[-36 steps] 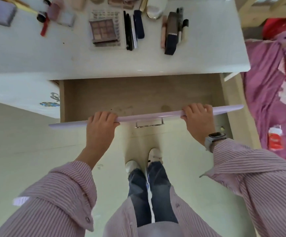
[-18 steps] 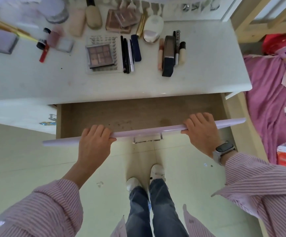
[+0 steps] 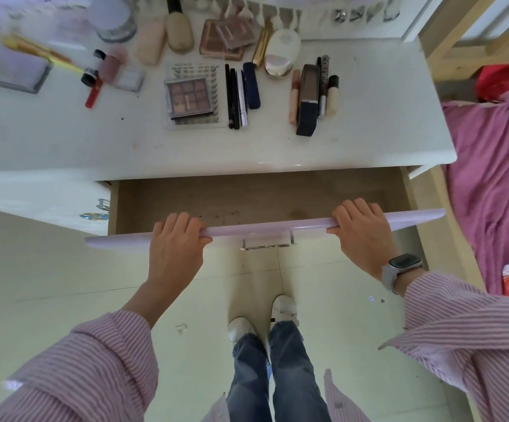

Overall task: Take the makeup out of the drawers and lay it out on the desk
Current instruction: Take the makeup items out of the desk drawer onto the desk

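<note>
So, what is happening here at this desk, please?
A person stands at a white desk and grips the front panel of an open drawer with both hands: the left hand near its left part, the right hand near its right part. The part of the drawer in view holds no makeup, only stains. The makeup is laid out on the desk, among it an eyeshadow palette, pencils and a dark blue tube.

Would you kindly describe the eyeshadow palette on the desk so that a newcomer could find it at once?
Start at the white desk above the open drawer. Near the middle of the desktop, just left of a row of thin dark pencils, lies the eyeshadow palette. It alone shows a grid of brown and mauve squares, and it rests on a clear lash tray.
</note>
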Available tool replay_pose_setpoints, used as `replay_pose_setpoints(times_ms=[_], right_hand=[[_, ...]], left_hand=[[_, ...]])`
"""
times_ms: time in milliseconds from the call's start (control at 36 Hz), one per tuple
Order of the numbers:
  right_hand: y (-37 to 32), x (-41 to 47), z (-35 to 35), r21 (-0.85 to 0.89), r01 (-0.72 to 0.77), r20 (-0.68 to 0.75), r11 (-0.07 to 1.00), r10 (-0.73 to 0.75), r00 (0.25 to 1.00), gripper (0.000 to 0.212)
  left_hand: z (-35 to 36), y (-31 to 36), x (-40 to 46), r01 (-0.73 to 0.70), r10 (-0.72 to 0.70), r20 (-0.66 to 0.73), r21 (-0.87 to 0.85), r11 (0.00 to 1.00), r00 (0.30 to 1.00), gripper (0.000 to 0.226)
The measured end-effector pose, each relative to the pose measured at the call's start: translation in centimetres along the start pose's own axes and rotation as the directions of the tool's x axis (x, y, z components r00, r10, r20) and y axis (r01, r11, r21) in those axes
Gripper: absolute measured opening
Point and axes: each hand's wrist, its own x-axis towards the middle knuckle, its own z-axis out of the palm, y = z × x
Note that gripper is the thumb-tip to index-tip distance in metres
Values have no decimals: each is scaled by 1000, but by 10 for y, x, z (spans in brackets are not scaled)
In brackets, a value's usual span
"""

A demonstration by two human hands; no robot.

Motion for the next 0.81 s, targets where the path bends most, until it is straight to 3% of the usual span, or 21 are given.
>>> replay_pose_setpoints(times_ms=[194, 444, 528, 611, 750, 806], right_hand=[[5, 7, 1, -74, -52, 31, 996, 54, 998, 34], [-1, 23, -5, -22, -124, 79, 992, 125, 989, 36], [5, 31, -10, -45, -173, 76, 984, 176, 981, 57], [9, 42, -17, -88, -162, 152, 983, 174, 973, 97], [9, 43, -12, -96, -102, 249, 990, 124, 961, 94], [12, 46, -15, -92, -90, 246, 992, 110, 963, 98]], left_hand=[[-3, -6, 10, -76, 76, 0, 68, 995, 997, 22], [-4, -5, 25, -13, 13, -23, 30, 999, 1000, 29], [-6, -9, 31, 38, -32, -65, 94, 995, 997, 54], [-8, -15, 41, 12, -18, 38, 155, 988, 999, 94], [-6, -22, 48, -87, 51, 164, 218, 972, 985, 103], [-9, -21, 49, -44, 4, 166, 235, 971, 986, 108]])
